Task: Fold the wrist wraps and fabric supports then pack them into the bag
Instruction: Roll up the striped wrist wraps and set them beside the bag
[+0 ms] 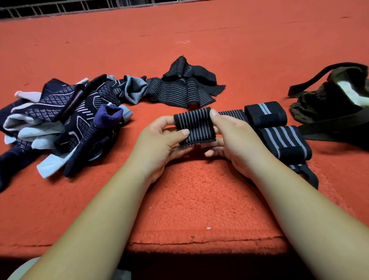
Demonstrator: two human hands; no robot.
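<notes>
Progress looks early: folding is under way and packing seems not yet begun. Nearest, above the red blanket (199, 202), the left grip (160, 141) and right grip (234, 142) both pinch a striped wrap (196, 126), thumbs on top and fingers curled beneath, with the wrap doubled over between them. Just right lie a large rolled wrap (285, 144) and a small rolled wrap (265, 115), both finished but outside the bag (317, 104) at far right. To the left a pile of supports (58, 124) lies unfolded. Beyond the hands a loose striped band (183, 89) waits too.
</notes>
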